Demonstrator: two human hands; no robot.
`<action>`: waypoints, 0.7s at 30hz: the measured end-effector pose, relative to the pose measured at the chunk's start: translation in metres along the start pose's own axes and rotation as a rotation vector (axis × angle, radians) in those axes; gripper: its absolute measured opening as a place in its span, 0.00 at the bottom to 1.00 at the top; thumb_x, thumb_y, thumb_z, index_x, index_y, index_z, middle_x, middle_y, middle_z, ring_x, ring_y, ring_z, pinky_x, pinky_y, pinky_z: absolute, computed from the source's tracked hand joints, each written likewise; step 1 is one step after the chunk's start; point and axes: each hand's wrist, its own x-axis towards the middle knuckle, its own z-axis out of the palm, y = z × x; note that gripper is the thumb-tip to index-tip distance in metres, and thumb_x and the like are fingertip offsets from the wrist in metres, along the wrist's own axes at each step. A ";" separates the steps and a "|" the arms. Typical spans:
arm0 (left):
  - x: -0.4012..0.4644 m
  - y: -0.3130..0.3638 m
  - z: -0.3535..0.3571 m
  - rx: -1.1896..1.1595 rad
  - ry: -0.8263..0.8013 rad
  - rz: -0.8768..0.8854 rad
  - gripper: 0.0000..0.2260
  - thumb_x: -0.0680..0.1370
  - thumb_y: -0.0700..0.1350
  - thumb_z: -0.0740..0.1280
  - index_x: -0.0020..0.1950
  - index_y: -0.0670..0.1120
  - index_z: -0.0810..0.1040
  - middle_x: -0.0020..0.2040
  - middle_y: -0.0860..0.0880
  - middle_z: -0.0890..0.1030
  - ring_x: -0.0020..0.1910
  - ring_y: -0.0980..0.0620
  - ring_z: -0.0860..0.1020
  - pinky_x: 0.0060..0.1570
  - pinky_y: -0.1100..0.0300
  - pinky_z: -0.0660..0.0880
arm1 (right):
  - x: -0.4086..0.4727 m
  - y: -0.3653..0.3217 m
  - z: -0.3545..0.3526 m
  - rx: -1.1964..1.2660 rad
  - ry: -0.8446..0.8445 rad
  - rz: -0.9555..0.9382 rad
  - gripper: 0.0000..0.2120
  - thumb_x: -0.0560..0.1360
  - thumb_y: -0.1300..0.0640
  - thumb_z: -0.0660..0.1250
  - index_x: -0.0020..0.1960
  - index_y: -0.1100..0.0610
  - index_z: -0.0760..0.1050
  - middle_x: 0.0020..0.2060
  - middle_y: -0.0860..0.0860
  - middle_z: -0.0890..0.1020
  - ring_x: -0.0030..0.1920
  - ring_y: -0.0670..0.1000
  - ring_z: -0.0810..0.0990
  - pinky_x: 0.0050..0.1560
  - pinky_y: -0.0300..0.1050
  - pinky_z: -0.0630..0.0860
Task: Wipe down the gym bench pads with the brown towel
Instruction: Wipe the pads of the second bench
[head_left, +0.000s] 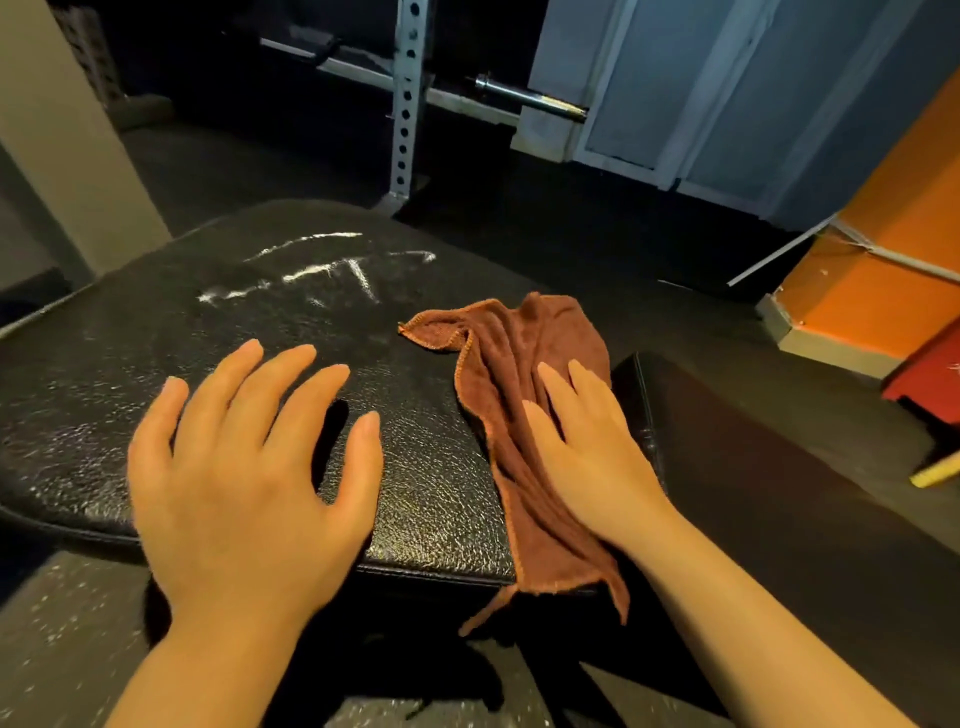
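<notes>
Right now the rumpled brown towel with orange stitched edging (524, 415) lies along the right-hand edge of the black textured-vinyl bench pad (218, 374), its long axis running from the near corner, where a tail hangs over the edge, away toward a bunched far end. My right hand (582, 447) rests flat on top of the towel with fingers straight and close together, pressing on the cloth and not gripping it. My left hand (244, 467) is spread wide, fingers straight and apart, over bare vinyl on the near part of the surface; I cannot tell if the palm touches. So the right hand is the one already on the towel, the left well apart from it.

White powdery streaks (322, 270) mark the far-left part of the pad, ahead and to the left of the towel. I judge the wiping of that area is not yet done, and the coming move is a sweep forward and leftward across the pad. A second black pad (753, 457) sits just beside the first, on the right. Beyond stand a perforated white rack upright (406, 98), a steel barbell (530, 101) and an orange wall (893, 249).
</notes>
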 end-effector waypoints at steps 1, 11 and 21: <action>0.000 0.001 0.000 -0.001 0.007 -0.009 0.17 0.80 0.53 0.62 0.57 0.43 0.83 0.60 0.44 0.82 0.66 0.39 0.76 0.66 0.37 0.66 | -0.004 -0.002 0.000 -0.011 0.002 -0.001 0.28 0.82 0.39 0.48 0.80 0.43 0.49 0.80 0.44 0.44 0.79 0.45 0.40 0.77 0.55 0.50; -0.005 0.001 0.003 -0.027 0.116 0.071 0.13 0.80 0.48 0.63 0.49 0.45 0.86 0.53 0.47 0.85 0.58 0.43 0.82 0.57 0.44 0.74 | 0.097 -0.013 -0.016 -0.243 -0.015 0.032 0.28 0.82 0.38 0.46 0.80 0.43 0.50 0.80 0.48 0.47 0.80 0.52 0.45 0.72 0.74 0.42; 0.001 -0.003 -0.008 -0.041 -0.098 0.038 0.09 0.78 0.48 0.66 0.48 0.48 0.86 0.52 0.49 0.84 0.54 0.44 0.82 0.59 0.39 0.72 | 0.023 0.000 -0.007 -0.084 -0.004 -0.405 0.23 0.81 0.40 0.48 0.76 0.36 0.53 0.80 0.45 0.53 0.79 0.46 0.49 0.77 0.49 0.40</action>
